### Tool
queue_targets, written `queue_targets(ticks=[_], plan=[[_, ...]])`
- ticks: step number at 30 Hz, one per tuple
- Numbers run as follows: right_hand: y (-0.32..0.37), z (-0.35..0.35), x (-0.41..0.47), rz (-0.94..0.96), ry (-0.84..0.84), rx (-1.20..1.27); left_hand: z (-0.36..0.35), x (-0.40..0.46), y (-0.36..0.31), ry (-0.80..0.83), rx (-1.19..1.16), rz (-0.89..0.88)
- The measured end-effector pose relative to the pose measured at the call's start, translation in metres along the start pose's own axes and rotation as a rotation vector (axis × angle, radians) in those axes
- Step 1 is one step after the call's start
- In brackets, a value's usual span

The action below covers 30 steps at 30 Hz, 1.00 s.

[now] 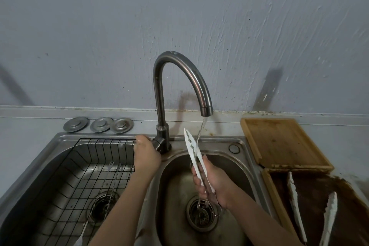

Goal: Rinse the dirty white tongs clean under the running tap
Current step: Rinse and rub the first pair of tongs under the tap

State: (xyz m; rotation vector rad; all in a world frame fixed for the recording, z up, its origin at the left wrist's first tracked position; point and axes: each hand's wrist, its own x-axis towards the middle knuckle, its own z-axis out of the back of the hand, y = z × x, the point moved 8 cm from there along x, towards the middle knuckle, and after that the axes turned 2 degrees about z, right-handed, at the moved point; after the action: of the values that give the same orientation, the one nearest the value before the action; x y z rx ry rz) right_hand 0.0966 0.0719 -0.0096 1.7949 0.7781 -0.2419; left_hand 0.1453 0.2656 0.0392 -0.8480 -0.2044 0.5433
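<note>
Head view: steel double sink set in a grey counter, against a grey, streaky plaster wall; grime along the wall joint behind the tap. Water stream running thin from the spout into the right basin.

Right hand closed around the white tongs, gripping the handle half; tips point up and back, touching the stream just below the spout. Tong arms pressed nearly together. Wire loop at the handle end hangs over the right drain. Left hand wrapped over the tap lever at the base; lever itself hidden under the hand.

Forearms cut off at the bottom edge. Left basin dark, hard to read: black wire rack inside, thin metal utensils lying across it, type unclear.

Three metal sink plugs on the counter behind the left basin. Right of sink: wooden board, then a darker stained board with two more white tongs, well apart from the tap.
</note>
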Motion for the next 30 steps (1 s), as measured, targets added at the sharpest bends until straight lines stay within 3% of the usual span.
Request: queue_targets(ticks=[3,7,10,14,16,18,19,20,23,25,26,30], plan=[[0.011,0.007,-0.006,0.096,-0.097,-0.235,0.001,0.002,-0.005,0.020,0.073,-0.033],[0.062,-0.002,-0.034,0.579,-0.333,-1.027,-0.001,0.005,-0.012,0.061,0.136,-0.071],[0.082,-0.009,-0.054,0.788,-0.396,-1.134,-0.004,0.007,-0.016,0.108,0.179,-0.103],[0.083,-0.004,-0.064,0.930,-0.490,-1.198,-0.005,0.009,-0.019,0.139,0.250,-0.131],[0.070,0.008,-0.052,0.730,-0.490,-1.342,-0.005,0.009,-0.019,0.138,0.288,-0.125],[0.042,0.029,-0.034,0.261,-0.409,-1.561,-0.005,0.009,-0.020,0.131,0.329,-0.113],[0.032,0.037,-0.031,0.125,-0.389,-1.630,-0.005,0.009,-0.020,0.123,0.350,-0.099],[0.028,0.041,-0.031,0.092,-0.401,-1.638,-0.005,0.009,-0.020,0.121,0.369,-0.088],[0.050,0.033,-0.037,0.382,-0.577,-1.549,-0.009,0.010,-0.022,0.132,0.375,-0.096],[0.058,0.023,-0.035,0.519,-0.574,-1.535,-0.008,0.009,-0.022,0.124,0.344,-0.094],[0.055,0.023,-0.030,0.481,-0.538,-1.542,-0.007,0.008,-0.023,0.121,0.325,-0.094],[0.012,0.042,-0.013,-0.014,-0.302,-1.783,-0.006,0.007,-0.023,0.130,0.315,-0.064]])
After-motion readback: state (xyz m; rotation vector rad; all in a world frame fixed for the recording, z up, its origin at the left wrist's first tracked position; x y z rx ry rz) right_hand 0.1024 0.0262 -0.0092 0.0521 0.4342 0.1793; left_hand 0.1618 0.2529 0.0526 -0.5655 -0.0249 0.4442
